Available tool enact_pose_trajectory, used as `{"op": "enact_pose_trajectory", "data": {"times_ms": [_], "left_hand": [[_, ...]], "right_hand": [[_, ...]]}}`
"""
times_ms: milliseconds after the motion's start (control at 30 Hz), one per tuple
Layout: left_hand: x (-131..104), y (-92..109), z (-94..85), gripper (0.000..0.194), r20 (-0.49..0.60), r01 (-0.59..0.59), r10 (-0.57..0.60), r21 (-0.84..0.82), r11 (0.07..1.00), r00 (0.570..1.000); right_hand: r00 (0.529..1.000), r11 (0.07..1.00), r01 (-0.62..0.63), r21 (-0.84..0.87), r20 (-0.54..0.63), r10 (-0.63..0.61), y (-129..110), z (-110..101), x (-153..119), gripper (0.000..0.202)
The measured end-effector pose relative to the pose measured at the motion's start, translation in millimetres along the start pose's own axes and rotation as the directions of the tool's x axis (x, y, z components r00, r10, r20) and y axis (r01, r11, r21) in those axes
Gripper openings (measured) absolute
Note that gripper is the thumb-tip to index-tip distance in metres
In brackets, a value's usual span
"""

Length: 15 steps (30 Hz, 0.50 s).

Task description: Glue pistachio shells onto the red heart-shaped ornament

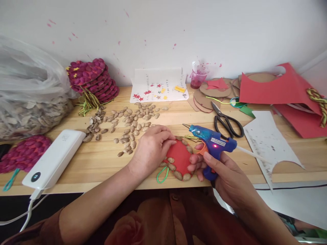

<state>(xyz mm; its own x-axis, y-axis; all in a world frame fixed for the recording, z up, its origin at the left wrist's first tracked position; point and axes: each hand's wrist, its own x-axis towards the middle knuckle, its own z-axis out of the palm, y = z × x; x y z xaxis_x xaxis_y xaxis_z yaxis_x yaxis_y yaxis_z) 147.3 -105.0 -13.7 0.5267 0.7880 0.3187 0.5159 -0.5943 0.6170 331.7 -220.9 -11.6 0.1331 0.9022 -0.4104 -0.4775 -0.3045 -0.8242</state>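
In the head view, your red disc (180,157) lies at the lower centre of the frame, near the table's (102,180) front edge. Brown shells (178,175) line much of its visible rim, and one sits just inside at the left; the middle is bare red, so the work looks only partly done, with the inside left to cover. Your hands hide some of the rim. A green loop (162,175) sticks out at the disc's lower left.

Your left hand (154,146) has thumb and fingers drawn together at the upper left rim; you can't tell whether they pinch a shell. Your right hand (217,166) grips the glue gun (213,139), nozzle toward upper left. Loose shells (133,126) lie left of centre.
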Motion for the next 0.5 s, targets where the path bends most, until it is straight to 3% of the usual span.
{"op": "enact_pose_trajectory", "data": {"times_ms": [500], "left_hand": [[-1.0, -4.9, 7.7, 0.012, -0.021, -0.035, 0.034, -0.033, 0.999, 0.999]], "right_hand": [[0.999, 1.0, -0.009, -0.022, -0.052, 0.008, -2.1, 3.1, -3.2, 0.027]]}}
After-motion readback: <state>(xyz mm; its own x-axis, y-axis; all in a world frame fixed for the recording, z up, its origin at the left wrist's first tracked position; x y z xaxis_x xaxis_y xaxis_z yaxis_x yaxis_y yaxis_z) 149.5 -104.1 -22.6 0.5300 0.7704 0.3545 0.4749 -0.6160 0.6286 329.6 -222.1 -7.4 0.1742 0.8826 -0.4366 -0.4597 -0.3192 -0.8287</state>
